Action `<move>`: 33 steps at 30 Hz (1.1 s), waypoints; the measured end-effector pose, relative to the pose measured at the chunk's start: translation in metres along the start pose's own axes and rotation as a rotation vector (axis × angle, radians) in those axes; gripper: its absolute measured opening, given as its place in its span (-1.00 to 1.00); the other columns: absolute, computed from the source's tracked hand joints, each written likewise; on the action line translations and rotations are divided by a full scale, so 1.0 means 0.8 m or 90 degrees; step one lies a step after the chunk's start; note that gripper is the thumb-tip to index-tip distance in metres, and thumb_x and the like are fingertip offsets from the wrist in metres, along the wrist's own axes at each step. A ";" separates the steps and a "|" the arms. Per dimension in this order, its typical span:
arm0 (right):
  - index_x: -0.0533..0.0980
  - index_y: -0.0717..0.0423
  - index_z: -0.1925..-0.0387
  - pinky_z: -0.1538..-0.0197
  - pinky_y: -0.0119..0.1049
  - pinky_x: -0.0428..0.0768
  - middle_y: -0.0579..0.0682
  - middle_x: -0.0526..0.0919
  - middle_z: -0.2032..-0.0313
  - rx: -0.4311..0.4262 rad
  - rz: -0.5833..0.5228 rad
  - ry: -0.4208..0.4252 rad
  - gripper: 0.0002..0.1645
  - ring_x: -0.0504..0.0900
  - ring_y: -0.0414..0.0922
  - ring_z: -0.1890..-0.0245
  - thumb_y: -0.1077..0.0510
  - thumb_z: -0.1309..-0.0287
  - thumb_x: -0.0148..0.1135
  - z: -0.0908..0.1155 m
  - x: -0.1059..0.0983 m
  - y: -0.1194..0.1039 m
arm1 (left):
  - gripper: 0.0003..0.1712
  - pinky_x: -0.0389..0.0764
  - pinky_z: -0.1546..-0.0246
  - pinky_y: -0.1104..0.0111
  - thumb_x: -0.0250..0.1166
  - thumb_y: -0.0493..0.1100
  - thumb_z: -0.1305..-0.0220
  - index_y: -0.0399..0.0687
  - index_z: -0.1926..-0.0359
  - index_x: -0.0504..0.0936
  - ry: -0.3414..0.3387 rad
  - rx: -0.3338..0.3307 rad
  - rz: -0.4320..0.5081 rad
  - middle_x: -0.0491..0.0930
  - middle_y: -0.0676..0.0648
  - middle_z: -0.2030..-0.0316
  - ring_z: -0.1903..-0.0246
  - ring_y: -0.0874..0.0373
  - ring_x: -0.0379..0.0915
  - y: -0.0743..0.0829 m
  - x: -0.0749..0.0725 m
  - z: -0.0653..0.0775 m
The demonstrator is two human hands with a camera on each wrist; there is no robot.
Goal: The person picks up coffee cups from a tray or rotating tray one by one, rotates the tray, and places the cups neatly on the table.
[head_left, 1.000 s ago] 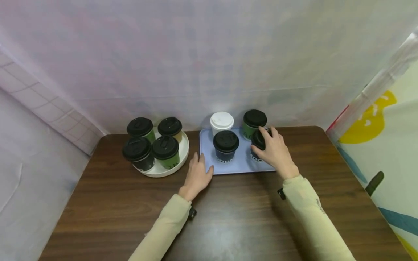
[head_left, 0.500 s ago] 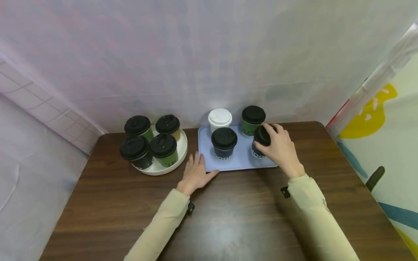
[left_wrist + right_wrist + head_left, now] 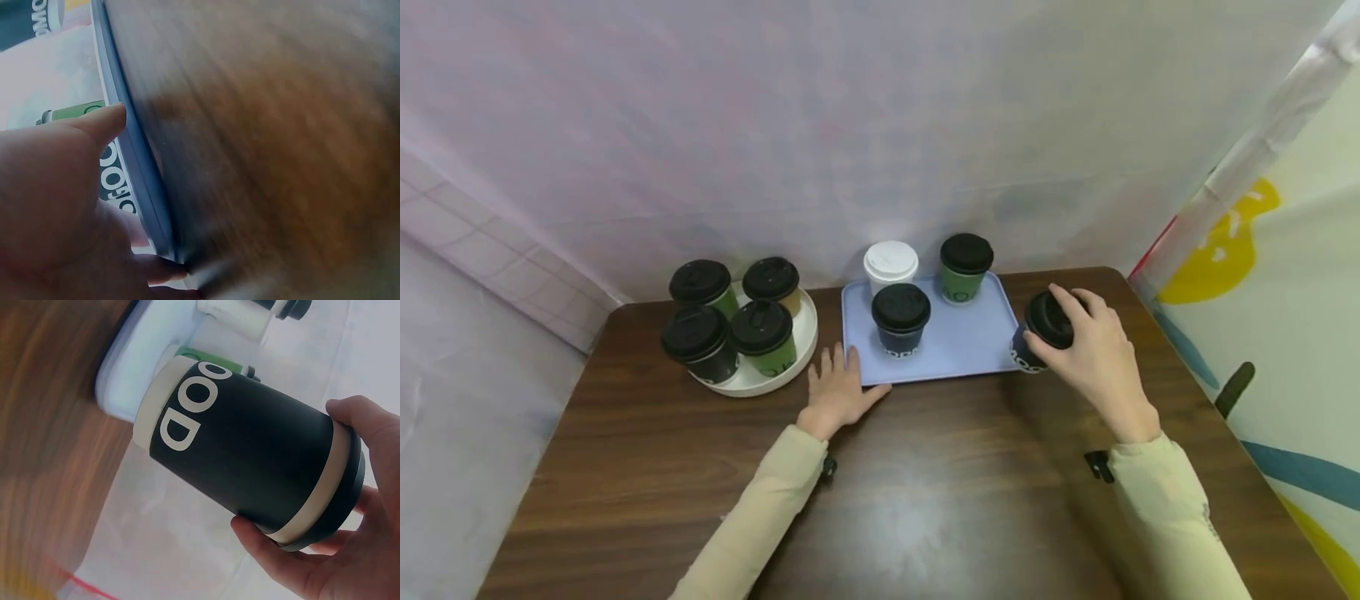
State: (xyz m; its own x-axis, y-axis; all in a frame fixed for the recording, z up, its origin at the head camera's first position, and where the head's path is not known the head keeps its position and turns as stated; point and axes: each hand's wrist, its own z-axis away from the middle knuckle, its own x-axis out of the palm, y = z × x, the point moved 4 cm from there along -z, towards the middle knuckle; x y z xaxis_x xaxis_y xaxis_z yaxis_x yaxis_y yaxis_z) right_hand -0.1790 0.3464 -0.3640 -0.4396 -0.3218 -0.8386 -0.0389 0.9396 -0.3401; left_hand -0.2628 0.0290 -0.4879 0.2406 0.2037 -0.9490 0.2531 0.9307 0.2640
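Observation:
My right hand [image 3: 1093,358] grips a dark blue paper coffee cup [image 3: 244,444] near its black lid, fingers and thumb around the top. In the head view this cup is tilted and overlaps the right edge of the blue tray [image 3: 955,358]. My left hand [image 3: 835,396] lies with spread, straight fingers at the tray's front left corner, its thumb [image 3: 106,122] along the front rim. On the tray stand another dark blue cup with a black lid [image 3: 901,321], a white cup with a white lid [image 3: 891,265] and a green cup with a black lid [image 3: 964,271].
Left of the tray, a round white plate [image 3: 808,333] bears several lidded cups, including a green cup [image 3: 775,358] and a black cup [image 3: 715,365]. Everything stands on a dark wooden table [image 3: 895,492]. A pale curtain [image 3: 820,142] hangs behind the table's back edge.
My right hand has moved right with the dark blue cup, from the tray's right part to its right edge. The left hand has spread its thumb along the tray's front rim.

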 end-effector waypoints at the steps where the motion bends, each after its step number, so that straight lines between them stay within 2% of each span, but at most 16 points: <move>1: 0.34 -0.05 -0.31 0.24 0.33 0.44 0.30 0.36 -0.20 0.000 0.003 0.001 -0.14 0.40 0.35 0.01 -0.15 0.04 0.38 0.005 -0.004 0.003 | 0.16 -0.08 -0.34 -0.26 -0.07 0.54 -0.17 -0.20 -0.48 -0.06 -0.006 -0.006 -0.005 -0.18 -0.32 -0.48 -0.46 -0.28 -0.29 0.000 0.001 0.000; 6: 0.35 -0.02 -0.30 0.31 0.35 0.45 0.31 0.38 -0.18 0.009 0.017 0.008 -0.14 0.42 0.35 0.04 -0.13 0.06 0.40 0.026 -0.017 0.016 | 0.17 -0.11 -0.26 -0.39 -0.13 0.57 -0.15 -0.16 -0.49 -0.10 -0.024 -0.020 -0.020 -0.21 -0.30 -0.49 -0.46 -0.28 -0.32 0.002 0.000 0.000; 18: 0.38 0.03 -0.27 0.34 0.33 0.46 0.35 0.40 -0.14 0.022 0.044 0.002 -0.14 0.43 0.38 0.09 -0.10 0.09 0.43 0.061 -0.026 0.046 | 0.17 -0.15 -0.26 -0.40 -0.17 0.58 -0.17 -0.17 -0.49 -0.13 -0.032 -0.015 -0.011 -0.23 -0.31 -0.49 -0.46 -0.28 -0.34 0.003 -0.004 0.003; 23: 0.36 0.03 -0.29 0.39 0.34 0.44 0.37 0.39 -0.14 0.031 0.050 -0.010 -0.14 0.42 0.41 0.09 -0.10 0.07 0.42 0.065 -0.022 0.059 | 0.18 -0.19 -0.26 -0.40 -0.19 0.58 -0.17 -0.18 -0.49 -0.15 -0.036 -0.020 -0.005 -0.26 -0.31 -0.49 -0.46 -0.29 -0.37 0.000 -0.003 0.002; 33: 0.37 0.05 -0.28 0.37 0.36 0.45 0.38 0.40 -0.13 0.037 0.056 -0.014 -0.15 0.43 0.41 0.08 -0.10 0.06 0.41 0.071 -0.016 0.074 | 0.18 -0.23 -0.27 -0.39 -0.19 0.58 -0.16 -0.18 -0.49 -0.16 -0.043 -0.018 0.006 -0.28 -0.30 -0.49 -0.46 -0.29 -0.39 0.004 -0.002 0.002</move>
State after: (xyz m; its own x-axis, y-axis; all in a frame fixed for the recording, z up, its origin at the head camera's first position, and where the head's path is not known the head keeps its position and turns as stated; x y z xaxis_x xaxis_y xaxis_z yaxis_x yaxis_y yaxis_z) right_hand -0.1245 0.3993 -0.3974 -0.4197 -0.2406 -0.8752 0.0522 0.9562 -0.2879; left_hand -0.2606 0.0312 -0.4855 0.3063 0.1924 -0.9323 0.2244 0.9372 0.2671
